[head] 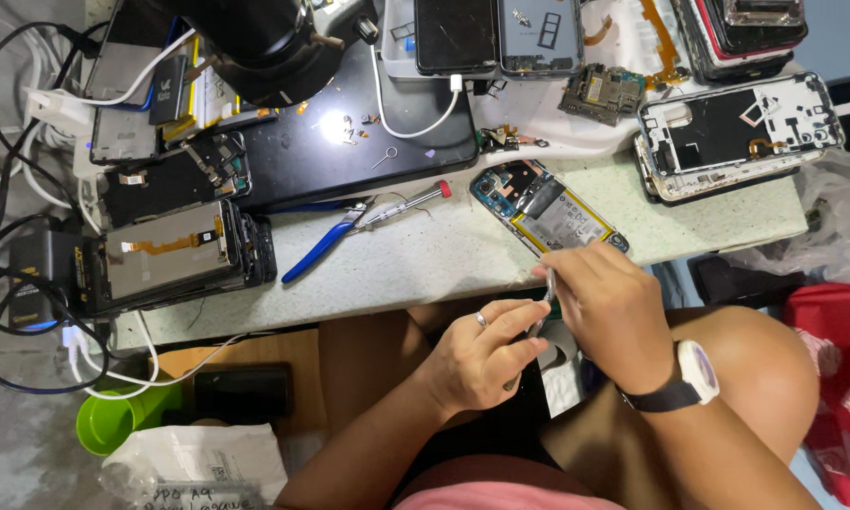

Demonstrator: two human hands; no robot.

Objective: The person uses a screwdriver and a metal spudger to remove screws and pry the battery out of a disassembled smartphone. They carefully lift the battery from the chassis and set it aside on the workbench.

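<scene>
Both hands sit low over my lap. Left hand [477, 364], ringed, grip curled shut round thin metal tweezers [538, 326]. Right hand [609, 316], at 3 o'clock of it, pinches the tweezers' upper end. Opened phone [549, 212] with yellow battery lies on the desk [444, 255] at 12 o'clock, blue-handled pliers [326, 241] at 10.

Bright, even light from above. A hard white glare spot sits on the black mat [349, 132], up and left of the hands. Soft shadows under the table edge [368, 307], around the knees. Focus sharp mid-frame; hands slightly soft. Wide-angle bending at the edges; left-side cables [0, 189] curve outward.
</scene>
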